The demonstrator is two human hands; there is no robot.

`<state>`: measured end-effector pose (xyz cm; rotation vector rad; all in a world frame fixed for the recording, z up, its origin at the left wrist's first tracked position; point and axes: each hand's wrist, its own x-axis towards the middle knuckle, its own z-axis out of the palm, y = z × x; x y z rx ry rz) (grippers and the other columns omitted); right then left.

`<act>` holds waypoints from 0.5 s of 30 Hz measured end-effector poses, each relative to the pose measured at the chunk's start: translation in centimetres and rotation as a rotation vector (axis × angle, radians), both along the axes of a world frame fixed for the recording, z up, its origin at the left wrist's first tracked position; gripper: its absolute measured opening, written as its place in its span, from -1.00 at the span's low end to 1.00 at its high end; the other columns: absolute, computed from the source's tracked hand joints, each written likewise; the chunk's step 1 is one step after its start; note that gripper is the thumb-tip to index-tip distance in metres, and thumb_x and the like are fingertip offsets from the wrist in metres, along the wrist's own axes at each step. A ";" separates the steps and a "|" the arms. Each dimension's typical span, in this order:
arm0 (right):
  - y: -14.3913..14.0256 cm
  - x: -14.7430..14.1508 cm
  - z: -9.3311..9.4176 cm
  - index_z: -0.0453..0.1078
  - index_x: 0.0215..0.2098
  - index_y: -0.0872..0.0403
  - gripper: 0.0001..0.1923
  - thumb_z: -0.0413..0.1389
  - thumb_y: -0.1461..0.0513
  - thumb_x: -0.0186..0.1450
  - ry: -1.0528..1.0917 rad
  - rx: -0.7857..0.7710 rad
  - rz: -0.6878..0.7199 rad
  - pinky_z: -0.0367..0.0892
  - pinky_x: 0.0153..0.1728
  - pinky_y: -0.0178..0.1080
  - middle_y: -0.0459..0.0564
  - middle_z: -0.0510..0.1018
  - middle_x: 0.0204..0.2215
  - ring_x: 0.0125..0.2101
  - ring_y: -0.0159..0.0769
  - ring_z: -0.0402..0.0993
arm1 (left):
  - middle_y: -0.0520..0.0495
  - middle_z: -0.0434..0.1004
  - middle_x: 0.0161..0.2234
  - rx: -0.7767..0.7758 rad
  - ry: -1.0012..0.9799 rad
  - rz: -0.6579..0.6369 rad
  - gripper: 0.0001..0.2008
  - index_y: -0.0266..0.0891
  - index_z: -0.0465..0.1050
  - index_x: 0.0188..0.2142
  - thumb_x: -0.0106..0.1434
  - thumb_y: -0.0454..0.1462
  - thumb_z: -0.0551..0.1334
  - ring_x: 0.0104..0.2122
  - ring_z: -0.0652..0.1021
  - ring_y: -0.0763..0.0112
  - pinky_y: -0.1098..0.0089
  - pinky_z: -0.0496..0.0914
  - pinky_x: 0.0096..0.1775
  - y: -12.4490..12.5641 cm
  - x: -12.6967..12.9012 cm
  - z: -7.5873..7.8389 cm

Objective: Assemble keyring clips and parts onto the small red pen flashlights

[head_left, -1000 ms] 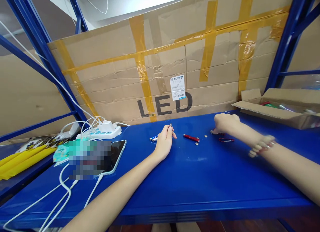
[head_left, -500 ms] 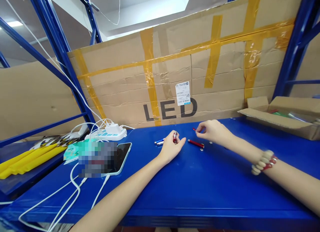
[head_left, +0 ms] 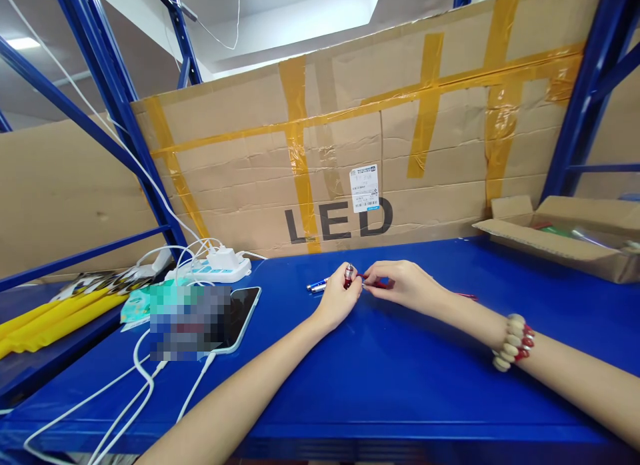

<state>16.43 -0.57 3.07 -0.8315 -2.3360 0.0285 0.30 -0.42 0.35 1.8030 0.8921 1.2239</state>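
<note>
Small red metal cylinder with a silver tip [head_left: 348,276]: upright in the left hand [head_left: 338,301], whose fingers close around it at the middle of the blue metal worktop [head_left: 380,378]; the grip keeps the open silver end up and facing the other hand.

Right hand [head_left: 407,286]: thumb and forefinger pinched narrow on a small part too tiny to identify, touching or just beside the cylinder's side; both forearms rest on the worktop, likely to steady the fine work. A bracelet of cream and red beads [head_left: 512,342] sits on the right wrist.

Near left: white charging cables [head_left: 135,391] trail over the front edge to a dark-screened smartphone [head_left: 239,314] lying flat, partly under a blurred patch.

Just beyond the hands: two blue-and-silver pen-like tubes [head_left: 316,285] lie side by side, near the left hand; a slim red piece [head_left: 465,295] shows behind the right wrist.

Further left: white power strip with a plugged adapter [head_left: 213,269]; yellow packets [head_left: 50,318] on a lower shelf.

Far right: open brown cardboard box [head_left: 565,238], flaps spread, within reach as a supply bin, by appearance.

Back: large taped cardboard sheet lettered "LED" [head_left: 350,138] stands against the blue steel rack uprights [head_left: 115,98], closing off the rear of the worktop.
</note>
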 end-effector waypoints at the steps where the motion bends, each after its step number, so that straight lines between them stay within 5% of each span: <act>1: 0.1 0.1 -0.1 0.42 -0.38 0.06 -0.84 0.02 0.20 0.20 0.010 0.010 0.007 0.29 -0.40 -0.31 -0.01 0.53 -0.38 -0.40 -0.31 0.44 | 0.21 0.10 -0.67 -0.017 -0.020 -0.030 -0.82 -0.19 -0.02 -0.48 0.18 -0.27 0.03 -0.73 0.15 0.65 0.56 0.06 -0.64 0.0 0.0 0.0; 6: 0.5 0.4 -0.5 0.37 -0.08 0.04 -0.71 -0.02 0.18 0.26 0.053 0.072 -0.012 0.33 -0.33 -0.27 0.01 0.51 -0.28 -0.31 -0.26 0.45 | 0.20 0.16 -0.65 0.011 -0.030 -0.003 -0.80 -0.20 -0.01 -0.48 0.22 -0.22 0.01 -0.73 0.16 0.67 0.58 0.06 -0.64 0.0 0.0 0.0; 15: 0.6 0.4 -0.6 0.37 -0.08 0.06 -0.68 -0.11 0.15 0.32 -0.143 0.072 0.006 0.30 -0.34 -0.25 0.05 0.47 -0.34 -0.36 -0.26 0.40 | 0.16 0.15 -0.62 0.126 0.067 0.157 -0.79 -0.21 0.06 -0.46 0.25 -0.17 0.00 -0.62 0.25 0.61 0.55 0.16 -0.52 0.5 -0.3 -0.4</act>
